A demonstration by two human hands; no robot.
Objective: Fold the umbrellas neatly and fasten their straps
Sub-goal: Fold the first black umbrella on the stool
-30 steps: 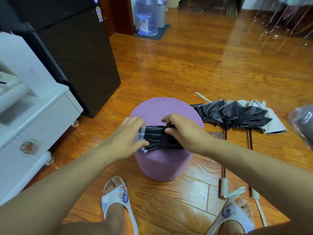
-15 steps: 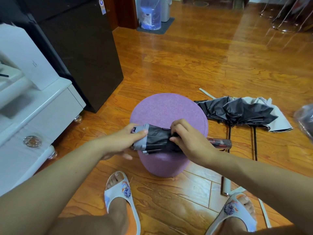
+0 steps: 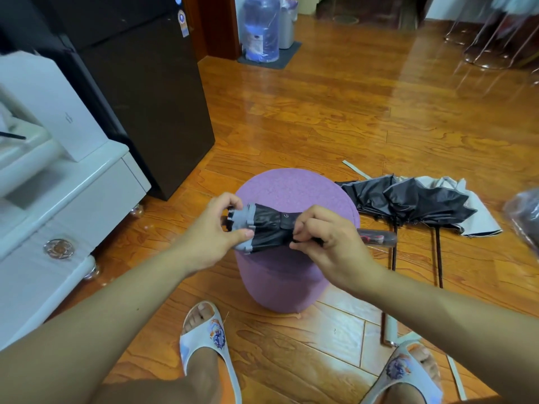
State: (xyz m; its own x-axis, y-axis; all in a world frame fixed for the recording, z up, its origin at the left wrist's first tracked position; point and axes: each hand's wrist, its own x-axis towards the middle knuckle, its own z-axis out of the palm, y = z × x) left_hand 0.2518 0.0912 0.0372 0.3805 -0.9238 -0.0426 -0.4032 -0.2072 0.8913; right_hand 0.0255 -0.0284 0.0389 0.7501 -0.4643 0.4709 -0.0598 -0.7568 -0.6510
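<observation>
Folded umbrella (image 3: pixel 271 228): black canopy with grey edge, rolled into a compact bundle; lies level, left to right, at frame centre above the near part of the purple stool (image 3: pixel 291 188).
Strap (image 3: pixel 287 216): black band with a snap stud, wrapped over the bundle near its middle.
Handle (image 3: pixel 377 238): translucent, with red marking; projects right of the right hand.
Left hand (image 3: pixel 214 231): fingers and thumb curled round the grey-edged left end of the bundle, gripping it.
Right hand (image 3: pixel 323 240): fingers curled, pinching the bundle at its right end, just beside the strap.
Unfolded umbrellas (image 3: pixel 414 205): two, black and pale grey, canopies slack; lie on the floor (image 3: pixel 350 118) at right centre of the frame, just beside the stool, shafts pointing toward the lower edge.
Feet: in white slippers (image 3: pixel 204 339), lower centre and lower right.
Cabinet (image 3: pixel 70 205): white, left edge of frame.
Dark appliance (image 3: pixel 140 91): upper left.
Water bottle (image 3: pixel 259 27): upper centre, on a grey mat.
</observation>
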